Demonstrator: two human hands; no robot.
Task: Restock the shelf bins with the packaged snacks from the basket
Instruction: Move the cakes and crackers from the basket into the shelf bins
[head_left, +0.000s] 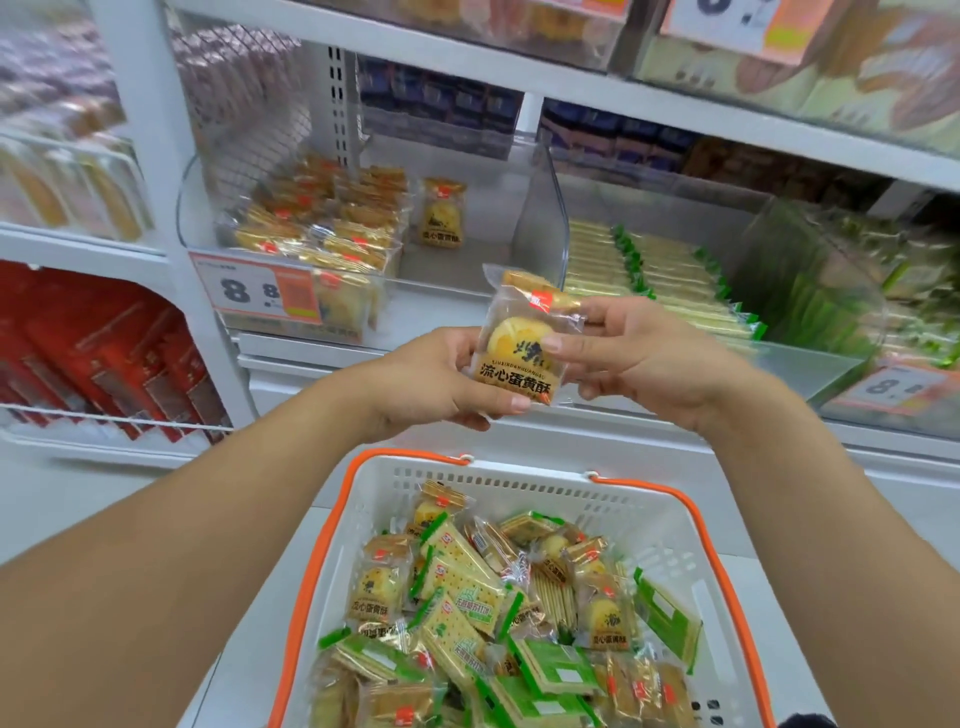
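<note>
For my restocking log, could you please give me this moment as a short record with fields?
held item: egg-yolk pastry packet, upright, above the basket
left hand: grips the packet's lower left side
right hand: pinches its right side
basket: white with orange handles, holds mixed pastry packets and green cracker packs
pastry bin: clear, stocked on its left, one packet standing further right
neighbouring bin: rows of green-edged cracker packs
price tag: on the pastry bin's front

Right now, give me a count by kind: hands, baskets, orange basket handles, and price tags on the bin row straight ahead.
Hands: 2, the left hand and right hand, both holding an egg-yolk pastry packet
Basket: 1
Orange handles: 2, left handle and right handle
Price tags: 2, left tag and right tag
Total: 7
</note>
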